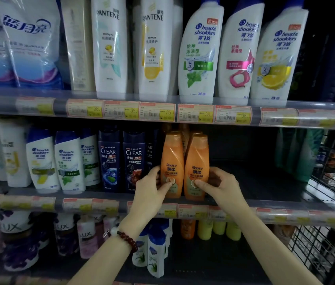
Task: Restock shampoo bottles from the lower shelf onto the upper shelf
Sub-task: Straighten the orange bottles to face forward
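On the middle shelf (265, 204), two upright orange plastic Rejoice bottles (185, 167) stood touching. The left hand (150, 190) gripped the left one, the right hand (220, 186) the right.

Two front orange Rejoice bottles (172, 165), two hands (152, 190)

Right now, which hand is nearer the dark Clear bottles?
Left. The left hand sits just right of the Clear bottles; the right hand is farther right, beyond both orange Rejoice bottles.

Both arms extended; left hand (152, 187), right hand (221, 185) fingers seemingly curled.
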### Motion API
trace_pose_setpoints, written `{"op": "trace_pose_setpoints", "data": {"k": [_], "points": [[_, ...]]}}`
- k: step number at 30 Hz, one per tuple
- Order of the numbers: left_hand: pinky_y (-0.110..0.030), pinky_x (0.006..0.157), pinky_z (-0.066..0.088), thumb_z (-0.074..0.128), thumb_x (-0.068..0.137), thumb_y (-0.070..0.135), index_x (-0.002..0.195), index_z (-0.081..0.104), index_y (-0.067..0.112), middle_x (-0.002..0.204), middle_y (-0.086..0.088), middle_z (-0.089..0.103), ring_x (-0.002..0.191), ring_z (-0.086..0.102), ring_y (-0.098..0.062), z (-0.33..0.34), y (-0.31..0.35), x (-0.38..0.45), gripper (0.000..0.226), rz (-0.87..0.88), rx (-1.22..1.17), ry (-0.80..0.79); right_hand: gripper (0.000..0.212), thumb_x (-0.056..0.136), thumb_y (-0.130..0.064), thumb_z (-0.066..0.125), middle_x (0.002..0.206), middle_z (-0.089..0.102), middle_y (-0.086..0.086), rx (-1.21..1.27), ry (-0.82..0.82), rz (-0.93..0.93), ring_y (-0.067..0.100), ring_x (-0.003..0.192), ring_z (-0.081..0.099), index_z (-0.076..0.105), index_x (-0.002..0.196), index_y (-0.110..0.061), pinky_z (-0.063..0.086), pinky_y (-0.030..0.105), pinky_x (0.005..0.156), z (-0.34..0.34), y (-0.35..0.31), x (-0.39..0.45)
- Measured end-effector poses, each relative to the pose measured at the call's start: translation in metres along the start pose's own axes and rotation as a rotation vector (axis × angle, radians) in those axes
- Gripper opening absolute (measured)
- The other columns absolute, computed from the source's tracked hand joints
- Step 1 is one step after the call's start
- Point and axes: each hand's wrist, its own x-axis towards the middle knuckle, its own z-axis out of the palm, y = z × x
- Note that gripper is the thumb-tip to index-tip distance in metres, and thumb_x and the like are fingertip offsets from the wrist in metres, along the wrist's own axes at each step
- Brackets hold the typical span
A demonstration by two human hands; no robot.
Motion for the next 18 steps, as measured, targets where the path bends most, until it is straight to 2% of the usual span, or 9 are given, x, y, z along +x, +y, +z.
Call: {"op": "trace_pose_setpoints", "data": {"k": [3,6,8,11,18], "points": [[-0.02,0.092,0.046,0.064,0.088,0.022,0.132,0.048,0.016,0.122,-0.002,0.064,0.112,0.06,-0.013,0.002,-0.002,-0.002,0.048,-0.001,0.014,-0.003,0.039,0.08,-0.028,0.072,0.104,0.069,-0.011,-0.011,0.013,-0.008,0.001,0.097,0.065,0.062,0.117,-0.021,0.053,0.018,0.077,0.002,0.0,-0.003],[-0.023,0.092,0.047,0.062,0.089,0.022,0.131,0.047,0.016,0.121,-0.005,0.063,0.11,0.06,-0.016,0.005,-0.004,-0.002,0.045,0.025,0.107,0.024,0.04,0.079,-0.029,0.073,0.101,0.069,-0.014,-0.007,0.051,-0.011,-0.001,0.094,0.064,0.061,0.117,-0.022,0.053,0.016,0.075,0.007,-0.001,-0.005],[-0.026,0.092,0.047,0.061,0.089,0.023,0.129,0.047,0.014,0.121,-0.008,0.063,0.11,0.06,-0.019,0.006,-0.002,0.0,0.044,0.015,0.153,0.021,0.041,0.078,-0.032,0.075,0.101,0.068,-0.013,-0.023,0.077,-0.006,0.0,0.094,0.064,0.061,0.116,-0.023,0.053,0.019,0.078,0.008,-0.002,-0.006],[-0.026,0.093,0.045,0.062,0.088,0.021,0.13,0.048,0.012,0.125,-0.007,0.061,0.115,0.058,-0.02,0.002,0.004,0.002,0.045,-0.039,0.118,-0.027,0.043,0.077,-0.032,0.075,0.102,0.067,-0.013,-0.024,0.096,0.017,0.0,0.094,0.063,0.058,0.115,-0.024,0.052,0.019,0.08,0.009,-0.002,-0.007],[-0.025,0.092,0.043,0.063,0.088,0.018,0.13,0.049,0.014,0.128,-0.007,0.06,0.118,0.057,-0.02,-0.007,0.007,0.002,0.045,-0.111,0.009,-0.095,0.032,0.082,-0.025,0.071,0.093,0.061,-0.021,-0.014,0.055,0.039,-0.01,0.086,0.058,0.057,0.11,-0.029,0.047,0.01,0.068,0.007,-0.01,-0.012]]}}
